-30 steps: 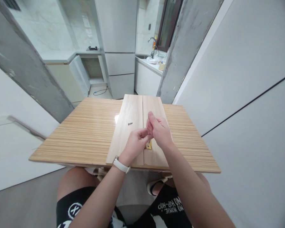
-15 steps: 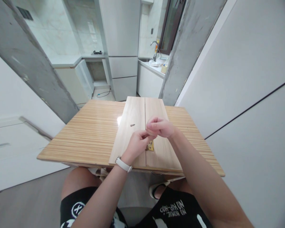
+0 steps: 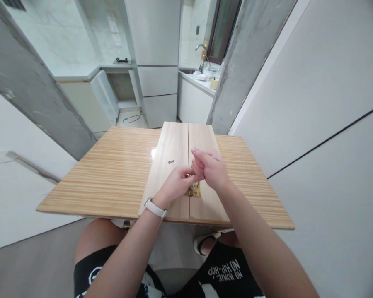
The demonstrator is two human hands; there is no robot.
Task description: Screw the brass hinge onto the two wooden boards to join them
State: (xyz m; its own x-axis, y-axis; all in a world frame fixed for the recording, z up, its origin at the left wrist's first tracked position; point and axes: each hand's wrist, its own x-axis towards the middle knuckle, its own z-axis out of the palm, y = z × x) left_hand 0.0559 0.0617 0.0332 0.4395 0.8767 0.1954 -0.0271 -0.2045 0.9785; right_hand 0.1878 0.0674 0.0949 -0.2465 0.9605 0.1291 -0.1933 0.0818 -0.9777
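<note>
The fingers (image 3: 195, 165) of both hands meet just above the seam between two boards, bunched together as if pinching something small; what sits between them is hidden, so I cannot tell whether it is a screw. The left hand (image 3: 176, 184), with a white watch (image 3: 156, 208) on its wrist, comes in from the near left; the right hand (image 3: 211, 170) curls over it from the right. Directly beneath them a brass hinge (image 3: 195, 190) lies across the seam, touching the left board (image 3: 169, 174) and the right board (image 3: 211, 203). A loose screw (image 3: 170, 162) lies on the left board, a little to the far left of the hands. Both boards rest side by side on the striped bench (image 3: 112, 174).

The work in hand looks like fastening the hinge. A next move would call for steadying the hinge square over the seam.
</note>
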